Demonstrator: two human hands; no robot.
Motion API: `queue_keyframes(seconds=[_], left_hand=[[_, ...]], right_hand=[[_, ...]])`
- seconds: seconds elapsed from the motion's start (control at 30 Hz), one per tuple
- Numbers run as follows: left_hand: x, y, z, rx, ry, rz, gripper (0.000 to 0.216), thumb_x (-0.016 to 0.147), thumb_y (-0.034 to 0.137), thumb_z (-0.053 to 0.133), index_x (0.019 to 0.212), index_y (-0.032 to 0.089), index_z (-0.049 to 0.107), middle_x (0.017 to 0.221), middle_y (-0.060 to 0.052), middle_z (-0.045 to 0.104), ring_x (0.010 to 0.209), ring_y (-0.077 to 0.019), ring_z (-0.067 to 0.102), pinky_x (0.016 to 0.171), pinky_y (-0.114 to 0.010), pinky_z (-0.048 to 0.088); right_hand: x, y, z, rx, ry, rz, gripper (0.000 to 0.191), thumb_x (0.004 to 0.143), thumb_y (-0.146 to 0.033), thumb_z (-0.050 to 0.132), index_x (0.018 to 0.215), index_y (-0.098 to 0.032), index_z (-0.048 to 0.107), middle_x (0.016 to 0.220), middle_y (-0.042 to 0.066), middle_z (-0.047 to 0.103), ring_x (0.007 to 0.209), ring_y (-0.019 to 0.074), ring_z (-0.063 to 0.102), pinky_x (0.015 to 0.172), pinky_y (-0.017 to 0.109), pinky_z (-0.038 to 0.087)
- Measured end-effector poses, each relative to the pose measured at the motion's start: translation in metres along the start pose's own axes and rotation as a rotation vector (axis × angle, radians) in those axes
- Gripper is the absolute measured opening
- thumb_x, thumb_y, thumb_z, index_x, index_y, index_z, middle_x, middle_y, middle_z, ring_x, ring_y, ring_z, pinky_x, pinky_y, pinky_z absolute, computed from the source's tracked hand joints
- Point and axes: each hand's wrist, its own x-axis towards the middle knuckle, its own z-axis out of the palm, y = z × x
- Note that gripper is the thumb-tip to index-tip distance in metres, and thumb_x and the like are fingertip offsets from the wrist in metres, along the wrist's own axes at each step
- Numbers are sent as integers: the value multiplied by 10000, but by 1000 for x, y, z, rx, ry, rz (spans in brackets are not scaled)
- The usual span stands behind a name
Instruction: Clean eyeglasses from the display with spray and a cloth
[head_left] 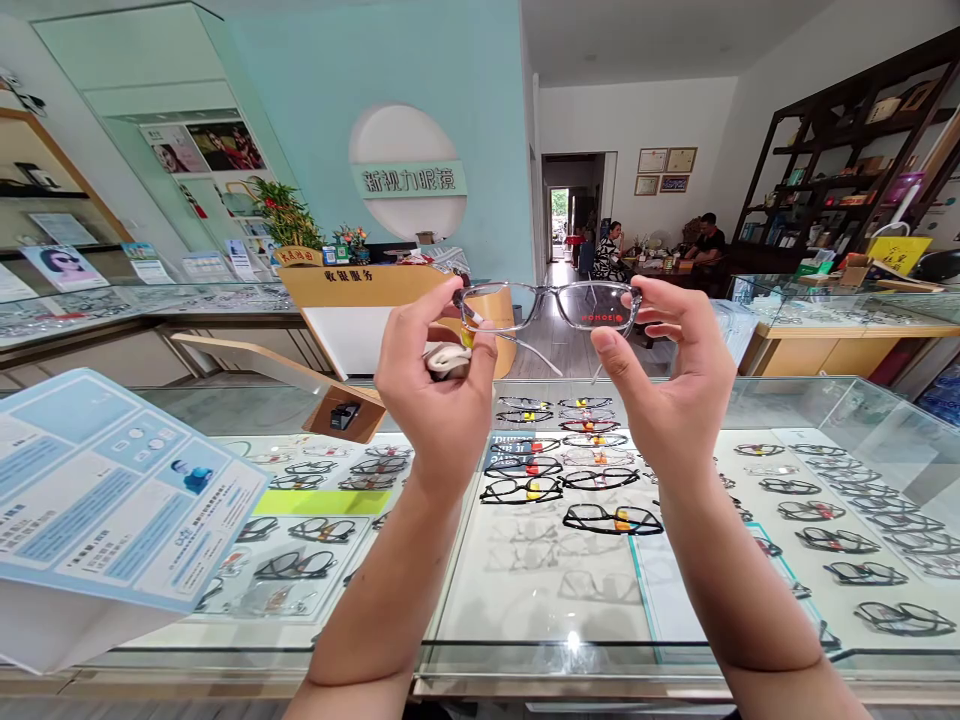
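A pair of clear grey-framed eyeglasses (541,294) is held up at eye height above the glass counter, lenses upright, with red print on the right lens. My left hand (439,395) pinches the frame's left end between thumb and fingers. Tucked in the same palm is a small crumpled whitish cloth-like thing (448,360). At the other end, my right hand (679,375) grips the frame near the hinge, its thumb below the lens. The thin temples point down and away. Below, several dark-framed glasses (600,479) stand in two columns on the counter top.
The glass display counter (525,632) holds more eyeglasses under its top. A blue-and-white printed sign (127,490) stands at left, near a wooden-framed tilted mirror (262,365). Beyond are a cashier desk (375,290) and two people seated at a far table.
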Motion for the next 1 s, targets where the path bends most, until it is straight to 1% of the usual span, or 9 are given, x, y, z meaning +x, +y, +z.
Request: queue_keyframes(seconds=[0.13,0.23,0.33,0.43,0.57,0.7,0.8,1.0], left_hand=[[3,-2,0,41,20,53,367,1111,337,630,1467,377,712,1200,-74,762,1017,-272,728,860,-489,639],[5,-3,-2,66,27,80,353,1113,362,628,1446,371,746,1168,-86,763,1028,-277,721,844,-480,648],[6,-3,-2,-1,38,20,328,1091,402,677,1394,367,795,1183,-95,745,993,-265,701,846,-479,651],[7,-1,-3,-49,28,-43,304,1050,391,738,1338,368,830,1193,-92,713,923,-233,667,826,-450,643],[8,6,-4,-44,-24,-70,388,968,345,809,1355,345,824,1163,-79,712,897,-213,648,810,-404,627],[9,9,-5,-88,-48,-47,457,924,436,867,1361,314,820,1164,-82,722,931,-223,651,810,-396,620],[9,10,-4,-126,-19,-58,437,922,514,903,1309,321,843,1121,-80,717,911,-216,650,800,-388,607],[10,9,-2,-128,1,-105,406,926,554,915,1256,327,855,1093,-69,728,844,-197,634,802,-399,597]], right_hand=[[0,-2,0,29,-3,46,419,1044,-501,752,1415,-314,696,1297,98,720,1192,297,707,1041,531,607],[0,-2,0,31,0,41,421,1045,-489,753,1422,-314,693,1312,99,716,1202,297,705,1044,529,603],[0,1,1,8,-4,16,421,1056,-465,740,1443,-310,680,1323,105,714,1201,296,707,1036,517,600],[-1,4,1,11,-2,6,431,1058,-457,736,1460,-312,676,1324,104,716,1203,294,708,1028,509,597],[0,8,3,0,31,10,424,1031,-496,772,1404,-306,707,1271,85,747,1117,274,732,973,488,610],[2,9,3,6,52,14,403,1023,-495,787,1368,-297,724,1235,77,762,1075,264,739,946,480,611],[2,8,3,18,49,1,401,1024,-482,789,1375,-298,729,1240,79,759,1085,268,736,951,484,607],[1,6,2,4,49,12,406,1024,-492,781,1386,-313,740,1252,77,760,1096,271,729,978,504,607]])
